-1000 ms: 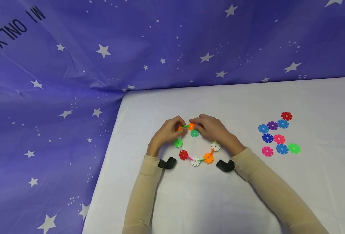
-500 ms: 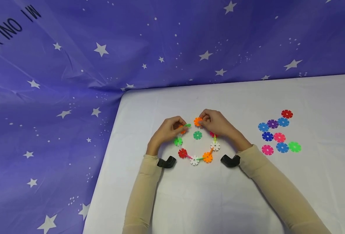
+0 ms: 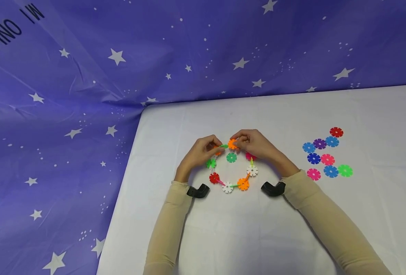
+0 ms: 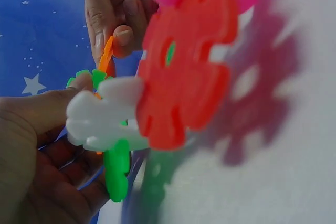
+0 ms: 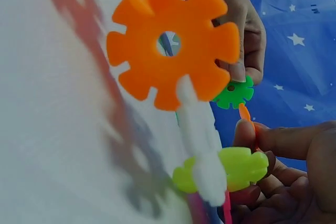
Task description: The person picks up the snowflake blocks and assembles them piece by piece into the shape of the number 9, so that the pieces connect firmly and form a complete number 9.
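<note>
In the head view, interlocking notched plastic discs form a curved chain, including a red disc [image 3: 214, 178], a white disc [image 3: 227, 187] and an orange disc [image 3: 243, 184]. My left hand [image 3: 200, 152] pinches a green disc [image 5: 232, 94] at the chain's upper left end. Opposite it, my right hand [image 3: 256, 144] pinches another orange disc [image 3: 232, 144] between thumb and fingertips, edge right at the green one. Another orange disc is partly hidden by my left fingers. Inside the curve lies a loose teal-green disc [image 3: 232, 157]. A pink disc [image 3: 250, 156] shows below my right hand.
Several loose discs lie to the right on the white-covered table [image 3: 257, 236], among them a red one [image 3: 336, 132], a purple one [image 3: 320, 143] and a light green one [image 3: 345, 170]. A purple starry cloth [image 3: 189, 46] hangs behind and at the left.
My right hand drew the orange disc away to the right from the green disc, and now the two are close together again. My left hand has stayed nearly in place.
</note>
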The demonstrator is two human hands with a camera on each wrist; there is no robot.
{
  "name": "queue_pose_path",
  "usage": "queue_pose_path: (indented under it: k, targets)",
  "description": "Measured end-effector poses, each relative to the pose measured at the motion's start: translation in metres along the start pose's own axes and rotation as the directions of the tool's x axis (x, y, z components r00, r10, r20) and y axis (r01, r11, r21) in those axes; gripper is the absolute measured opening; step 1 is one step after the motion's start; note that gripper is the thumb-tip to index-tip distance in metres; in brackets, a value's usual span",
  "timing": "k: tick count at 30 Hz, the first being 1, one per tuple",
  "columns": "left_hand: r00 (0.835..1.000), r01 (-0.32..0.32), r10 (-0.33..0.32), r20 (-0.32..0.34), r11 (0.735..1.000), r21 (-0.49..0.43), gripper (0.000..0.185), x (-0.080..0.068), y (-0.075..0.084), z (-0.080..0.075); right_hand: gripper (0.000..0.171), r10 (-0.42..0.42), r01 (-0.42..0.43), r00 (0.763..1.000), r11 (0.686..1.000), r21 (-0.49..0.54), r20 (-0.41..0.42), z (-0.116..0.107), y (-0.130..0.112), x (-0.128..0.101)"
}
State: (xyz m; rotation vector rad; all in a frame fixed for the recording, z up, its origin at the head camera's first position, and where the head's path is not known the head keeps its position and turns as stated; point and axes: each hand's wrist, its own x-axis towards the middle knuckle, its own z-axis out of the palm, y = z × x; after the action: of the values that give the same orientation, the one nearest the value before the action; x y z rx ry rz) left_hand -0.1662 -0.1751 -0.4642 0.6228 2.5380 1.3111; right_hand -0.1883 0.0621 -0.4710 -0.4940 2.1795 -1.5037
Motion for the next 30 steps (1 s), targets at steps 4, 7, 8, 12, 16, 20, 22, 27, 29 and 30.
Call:
queue_pose_path:
  k: [4,7,8,12,16,20,22,27,29,30]
  targets:
    - [1.000,0.007,-0.007,0.018,1.000,-0.014,0.010,0.0003,-0.0002,0.0014,0.023,-0.001,0.001,1.000,1.000,-0.016,-0.008,-0.0011,-0.0004,-0.0011]
    - [1.000,0.012,-0.012,0.027,1.000,-0.021,0.011,0.0004,-0.0013,0.0020,0.024,-0.006,0.006,1.000,1.000,-0.013,-0.013,-0.0012,-0.0001,-0.0006]
    - [0.999,0.015,-0.015,0.030,1.000,-0.022,0.011,0.0003,-0.0014,0.0020,0.024,-0.008,0.007,1.000,1.000,-0.008,-0.015,-0.0010,-0.0001,-0.0003]
    - [0.999,0.025,-0.025,0.046,1.000,-0.016,0.013,-0.0001,-0.0022,0.0014,0.023,-0.015,0.015,1.000,1.000,0.008,-0.020,-0.0003,-0.0006,0.0000]
    - [0.998,0.021,-0.020,0.064,1.000,-0.009,0.013,-0.0005,-0.0032,-0.0004,0.023,-0.017,0.017,1.000,1.000,0.012,-0.017,-0.0001,-0.0007,-0.0002]
    - [0.997,0.011,-0.011,0.075,1.000,-0.008,0.014,-0.0003,-0.0031,-0.0017,0.023,-0.010,0.010,1.000,1.000,0.016,-0.019,-0.0007,0.0004,0.0000]
    - [0.997,0.009,-0.009,0.077,1.000,-0.004,0.014,0.0001,-0.0031,-0.0011,0.023,-0.014,0.014,1.000,1.000,0.015,-0.020,-0.0006,0.0011,0.0002]
    - [0.997,-0.009,0.009,0.071,1.000,0.003,0.008,0.0014,-0.0026,0.0026,0.022,-0.008,0.009,1.000,1.000,0.007,-0.030,0.0020,0.0018,0.0002]
    - [0.998,-0.024,0.022,0.058,0.999,0.021,0.008,0.0016,-0.0016,0.0042,0.020,0.001,0.000,0.999,1.000,0.022,-0.039,0.0042,0.0021,0.0000]
    - [0.998,-0.032,0.030,0.050,0.999,0.036,0.008,0.0016,-0.0006,0.0049,0.020,0.005,-0.004,0.999,0.999,0.032,-0.044,0.0053,0.0021,-0.0002]
